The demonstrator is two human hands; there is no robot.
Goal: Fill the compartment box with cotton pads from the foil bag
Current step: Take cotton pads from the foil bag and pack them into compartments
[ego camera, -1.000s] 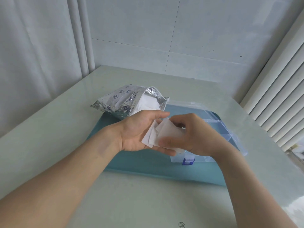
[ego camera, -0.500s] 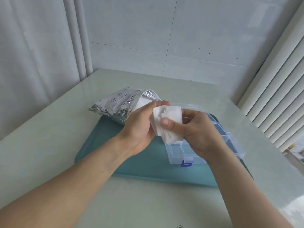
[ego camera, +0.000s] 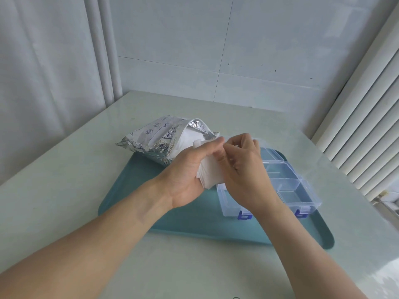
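A crinkled silver foil bag point(ego camera: 155, 141), printed with dark marks, is laid on its side at the far left corner of the teal tray point(ego camera: 185, 221), its mouth open and white inside. A stack of thin white square cotton pads point(ego camera: 210, 172) is gripped above the tray by the left hand point(ego camera: 190, 169), fingers curled round it. The top pad is pinched by the right hand point(ego camera: 241, 167). A clear compartment box point(ego camera: 289, 190) with blue latches is seated on the tray's right side.
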